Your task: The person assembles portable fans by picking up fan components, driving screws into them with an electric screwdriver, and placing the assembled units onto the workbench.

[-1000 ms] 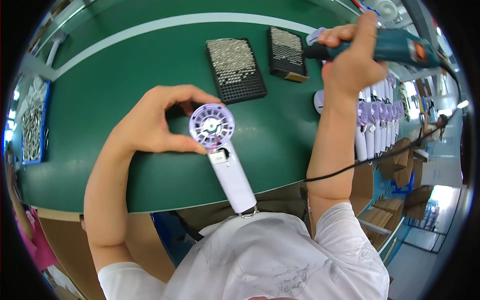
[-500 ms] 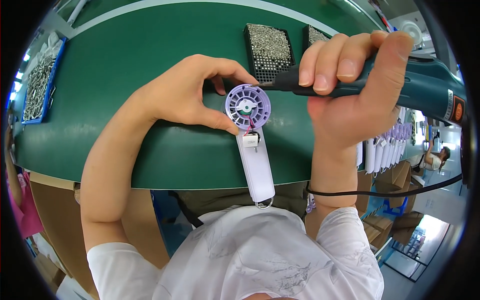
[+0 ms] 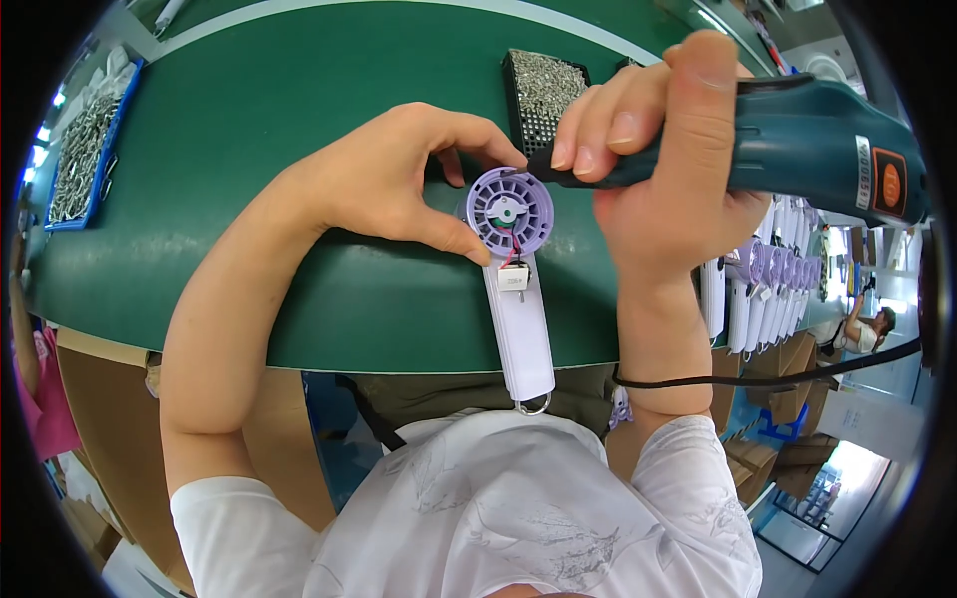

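Observation:
My left hand (image 3: 399, 179) curls its thumb and fingers around the round purple head of a handheld fan (image 3: 518, 329), steadying it on the green table. The fan's white handle points toward me past the table edge, with a metal ring at its end. A white connector block with red and black wires lies where head and handle meet. Wrapped in my right hand (image 3: 668, 169) is a dark teal electric screwdriver (image 3: 807, 149), held level. Its black nose reaches the upper right rim of the fan head; the bit's tip is hard to make out there.
Behind the fan stands a black tray (image 3: 543, 90) of small screws, with another partly hidden beside it. A blue bin (image 3: 90, 149) of metal rings sits far left. Several white and purple fans (image 3: 768, 279) lie at the right. The screwdriver's black cord (image 3: 768, 382) crosses my right forearm.
The screwdriver has come in closer to the fan's rim, its body shifting left and tilting a little. The fan and my left hand appear slightly further right in the view.

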A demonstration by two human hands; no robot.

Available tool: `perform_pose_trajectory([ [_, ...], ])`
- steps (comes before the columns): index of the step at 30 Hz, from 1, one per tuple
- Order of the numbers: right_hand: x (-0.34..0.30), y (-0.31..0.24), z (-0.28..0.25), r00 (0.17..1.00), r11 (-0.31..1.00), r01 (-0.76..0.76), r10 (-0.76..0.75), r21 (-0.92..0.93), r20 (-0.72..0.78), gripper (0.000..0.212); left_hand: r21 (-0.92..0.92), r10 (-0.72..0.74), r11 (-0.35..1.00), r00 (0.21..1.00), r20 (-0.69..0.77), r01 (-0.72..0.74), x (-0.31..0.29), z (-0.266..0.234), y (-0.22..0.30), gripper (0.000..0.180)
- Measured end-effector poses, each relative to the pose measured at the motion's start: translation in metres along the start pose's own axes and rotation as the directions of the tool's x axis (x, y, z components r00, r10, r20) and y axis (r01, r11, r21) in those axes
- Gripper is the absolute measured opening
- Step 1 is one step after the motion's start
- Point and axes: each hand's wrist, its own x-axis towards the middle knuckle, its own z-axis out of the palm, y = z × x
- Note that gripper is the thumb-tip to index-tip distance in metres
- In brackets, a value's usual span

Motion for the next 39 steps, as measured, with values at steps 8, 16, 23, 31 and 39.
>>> perform_pose_trajectory([
  [8, 0.001, 0.022, 0.006, 0.956, 0.983, 0.129, -0.158, 0.129, 0.248, 0.012, 0.014, 0.010, 1.000, 0.999, -0.034, -0.010, -0.001, 0.001, -0.001, 0.062],
  [16, 0.009, 0.037, 0.005, 0.952, 0.994, 0.036, -0.065, 0.104, 0.300, 0.014, 0.020, -0.014, 1.000, 1.000, -0.017, 0.014, -0.001, -0.001, -0.001, 0.061],
  [23, 0.003, 0.034, 0.009, 0.963, 0.964, -0.111, 0.045, 0.240, 0.264, 0.017, -0.008, -0.017, 1.000, 1.000, 0.004, 0.017, -0.003, -0.001, 0.006, 0.061],
  [31, 0.044, 0.031, -0.063, 0.977, 0.943, 0.141, -0.182, 0.302, 0.114, 0.025, 0.018, -0.014, 1.000, 1.000, 0.024, 0.014, 0.004, 0.001, 0.006, 0.064],
  [39, 0.036, 0.053, -0.046, 0.987, 0.994, -0.020, 0.036, 0.104, -0.156, 0.022, 0.031, -0.058, 0.998, 0.997, 0.054, 0.056, 0.003, -0.003, 0.002, 0.070],
])
